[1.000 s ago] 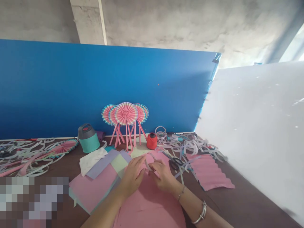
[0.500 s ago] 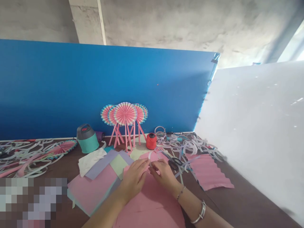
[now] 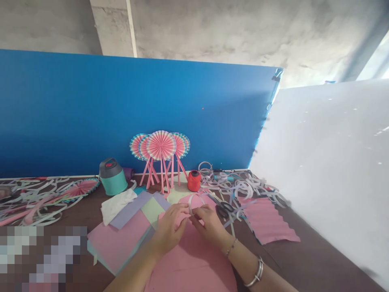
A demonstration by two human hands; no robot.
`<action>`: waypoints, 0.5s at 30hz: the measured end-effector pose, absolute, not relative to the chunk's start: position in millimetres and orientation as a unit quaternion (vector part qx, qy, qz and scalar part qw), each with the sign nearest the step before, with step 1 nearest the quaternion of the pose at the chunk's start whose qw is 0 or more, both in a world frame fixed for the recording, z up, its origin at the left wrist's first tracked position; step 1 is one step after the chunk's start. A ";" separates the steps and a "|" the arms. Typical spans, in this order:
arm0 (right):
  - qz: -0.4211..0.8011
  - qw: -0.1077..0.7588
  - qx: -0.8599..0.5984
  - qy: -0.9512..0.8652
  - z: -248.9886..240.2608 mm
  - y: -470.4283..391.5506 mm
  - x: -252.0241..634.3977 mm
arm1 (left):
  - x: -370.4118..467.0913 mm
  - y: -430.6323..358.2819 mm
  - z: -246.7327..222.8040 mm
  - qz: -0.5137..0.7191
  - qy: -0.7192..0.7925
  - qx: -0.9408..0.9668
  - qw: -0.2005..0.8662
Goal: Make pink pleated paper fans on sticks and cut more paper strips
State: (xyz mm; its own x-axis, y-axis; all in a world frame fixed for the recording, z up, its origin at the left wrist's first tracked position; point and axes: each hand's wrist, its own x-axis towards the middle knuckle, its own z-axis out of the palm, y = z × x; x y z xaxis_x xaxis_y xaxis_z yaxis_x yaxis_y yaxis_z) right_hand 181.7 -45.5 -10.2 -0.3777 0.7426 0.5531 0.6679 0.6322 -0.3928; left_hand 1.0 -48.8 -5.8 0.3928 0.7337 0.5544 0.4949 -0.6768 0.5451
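A large pink paper sheet lies in front of me, with both hands over it. My right hand has its fingers bent together on a thin whitish strip that curls up in a loop from the fingertips. Beside it on the left, my left hand rests over the sheet with fingers stretched out and thumb apart. Its fingertips come close to the strip; whether they touch it I cannot tell. Black-handled scissors lie just beyond my right hand.
Pink pleated paper fans stand at the blue panel. Around them are a teal-and-grey container, a red container and tangled strips. Coloured sheets lie left, pleated pink paper right.
The whitish strip's loop stands a little higher and clearer above my right fingertips. Both hands have stayed in nearly the same place; the view has shifted very slightly.
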 end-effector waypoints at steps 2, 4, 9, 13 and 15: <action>0.057 0.364 -0.427 -0.826 -8.3 -46.3 182.2 | 0.1 -48.4 -8.5 0.403 0.380 0.820 0.146; 0.058 0.366 -0.426 -0.825 -7.4 -46.6 182.7 | -0.7 -47.4 -10.1 0.393 0.372 0.830 0.137; 0.051 0.371 -0.412 -0.831 -9.8 -45.2 181.8 | 0.2 -45.3 -8.5 0.403 0.373 0.824 0.142; 0.012 0.354 -0.375 -0.856 -9.8 -44.1 180.5 | 1.5 -45.8 -5.3 0.438 0.389 0.794 0.162; -0.016 0.338 -0.367 -0.866 -6.8 -44.4 180.9 | 1.0 -45.1 -4.1 0.451 0.396 0.784 0.160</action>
State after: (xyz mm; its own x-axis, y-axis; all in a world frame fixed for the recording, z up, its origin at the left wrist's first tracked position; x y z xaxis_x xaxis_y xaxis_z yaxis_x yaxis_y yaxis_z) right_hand 180.9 -44.4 -6.8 -0.5016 0.6249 0.5982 0.6469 0.7301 -0.2202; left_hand 1.0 -45.1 -4.1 0.2802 0.7654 0.5793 0.4765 -0.6348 0.6083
